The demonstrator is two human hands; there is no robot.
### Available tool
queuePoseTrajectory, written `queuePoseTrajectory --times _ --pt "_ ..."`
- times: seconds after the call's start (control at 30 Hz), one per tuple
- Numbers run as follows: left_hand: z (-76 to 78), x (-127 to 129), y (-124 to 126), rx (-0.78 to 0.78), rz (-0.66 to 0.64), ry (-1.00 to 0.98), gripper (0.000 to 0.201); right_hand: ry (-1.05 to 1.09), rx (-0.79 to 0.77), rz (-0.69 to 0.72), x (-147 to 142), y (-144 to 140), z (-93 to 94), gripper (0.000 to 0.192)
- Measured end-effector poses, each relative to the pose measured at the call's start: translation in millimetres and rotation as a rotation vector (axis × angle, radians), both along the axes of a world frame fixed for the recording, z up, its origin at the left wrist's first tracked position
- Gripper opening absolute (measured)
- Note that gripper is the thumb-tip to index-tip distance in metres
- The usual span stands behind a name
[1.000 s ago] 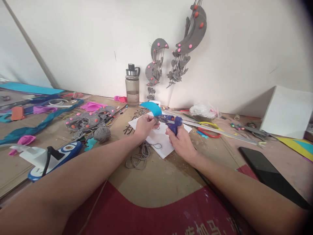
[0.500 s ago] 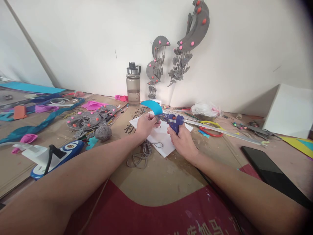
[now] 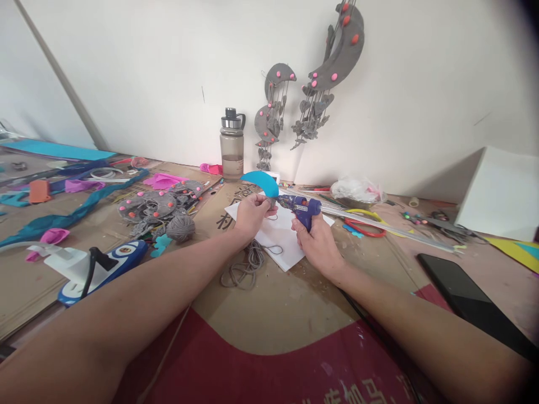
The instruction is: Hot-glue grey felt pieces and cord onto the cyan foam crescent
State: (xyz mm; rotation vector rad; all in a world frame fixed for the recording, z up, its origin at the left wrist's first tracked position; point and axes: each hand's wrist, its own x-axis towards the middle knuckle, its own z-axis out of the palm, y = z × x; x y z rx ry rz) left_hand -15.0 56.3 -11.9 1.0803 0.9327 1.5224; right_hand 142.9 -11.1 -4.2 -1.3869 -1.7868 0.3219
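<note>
Lying nearest is a loose grey cord [image 3: 243,268] on the table [image 3: 273,306]. Beyond it, the right hand [image 3: 318,247] grips a blue glue gun [image 3: 304,208], nozzle against the blue crescent [image 3: 261,182] pinched in the left hand [image 3: 251,214] above white paper [image 3: 280,238]. Gluing looks underway; finished grey hangings [image 3: 324,73] decorate the wall.

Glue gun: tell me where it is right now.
In the head view the blue glue gun sits mid-table in the right hand, over the white sheet, its nozzle against the blue crescent piece held by the left hand.
</note>
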Motion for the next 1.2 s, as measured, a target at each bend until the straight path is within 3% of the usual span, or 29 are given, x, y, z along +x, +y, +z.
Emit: queuePoseTrajectory --times 0.57,1.2 --pt "5.6 -0.5 -5.3 0.015 -0.018 -0.067 0.011 0.056 0.019 -0.009 1.6 1.8 -3.2 0.034" --pt "-3.1 0.3 1.9 0.006 -0.057 0.028 0.013 0.021 0.018 0.023 -1.1 -1.5 -3.8 0.038"
